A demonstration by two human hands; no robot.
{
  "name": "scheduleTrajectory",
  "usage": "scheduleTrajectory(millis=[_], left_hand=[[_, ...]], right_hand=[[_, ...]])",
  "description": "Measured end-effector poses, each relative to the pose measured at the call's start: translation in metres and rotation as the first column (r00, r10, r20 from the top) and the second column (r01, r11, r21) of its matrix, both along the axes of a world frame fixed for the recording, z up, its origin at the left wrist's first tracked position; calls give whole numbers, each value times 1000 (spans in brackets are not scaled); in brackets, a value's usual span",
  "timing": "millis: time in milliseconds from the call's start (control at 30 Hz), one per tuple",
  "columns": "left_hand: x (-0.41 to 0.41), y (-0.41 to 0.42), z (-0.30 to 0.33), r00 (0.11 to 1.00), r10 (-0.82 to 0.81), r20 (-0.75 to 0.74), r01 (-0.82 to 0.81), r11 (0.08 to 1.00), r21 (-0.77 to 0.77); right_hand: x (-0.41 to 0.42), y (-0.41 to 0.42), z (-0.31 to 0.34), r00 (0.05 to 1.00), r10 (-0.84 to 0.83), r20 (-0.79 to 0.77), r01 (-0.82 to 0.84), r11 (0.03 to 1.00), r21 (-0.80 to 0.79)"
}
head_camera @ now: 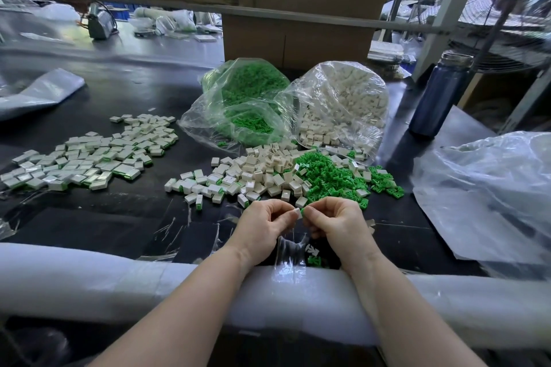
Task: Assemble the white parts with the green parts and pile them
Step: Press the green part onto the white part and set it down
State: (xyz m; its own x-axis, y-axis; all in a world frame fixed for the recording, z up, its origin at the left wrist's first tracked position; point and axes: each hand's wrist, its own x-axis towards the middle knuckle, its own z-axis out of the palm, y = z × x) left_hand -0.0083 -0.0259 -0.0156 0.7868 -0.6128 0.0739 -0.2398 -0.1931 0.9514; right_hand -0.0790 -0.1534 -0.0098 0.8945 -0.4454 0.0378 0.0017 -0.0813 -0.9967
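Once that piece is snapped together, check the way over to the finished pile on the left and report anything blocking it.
Nothing visible blocks it. Bare black table lies between the left hand and the finished pile.

left hand [264, 225]: fingers curled, pinching | right hand [337, 222]: fingers curled, pinching

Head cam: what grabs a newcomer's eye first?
The two clear bags at centre back, one of green parts and one of white parts, spilling onto the black table. In front, the left hand pinches a white piece against the right hand's green one.
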Motion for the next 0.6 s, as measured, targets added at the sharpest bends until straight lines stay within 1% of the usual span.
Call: scheduleTrajectory(millis=[300,467,600], left_hand=[[-1,4,0,998,-51,48,48,997,65],[-1,3,-1,996,-35,88,26,995,95],[0,3,0,993,-43,112,29,992,119]], right_hand=[[0,-1,-1,997,26,-79,-33,996,-88],[0,-2,-2,996,18,-91,-28,994,-105],[-1,-1,0,994,52,-97,-64,989,-131]])
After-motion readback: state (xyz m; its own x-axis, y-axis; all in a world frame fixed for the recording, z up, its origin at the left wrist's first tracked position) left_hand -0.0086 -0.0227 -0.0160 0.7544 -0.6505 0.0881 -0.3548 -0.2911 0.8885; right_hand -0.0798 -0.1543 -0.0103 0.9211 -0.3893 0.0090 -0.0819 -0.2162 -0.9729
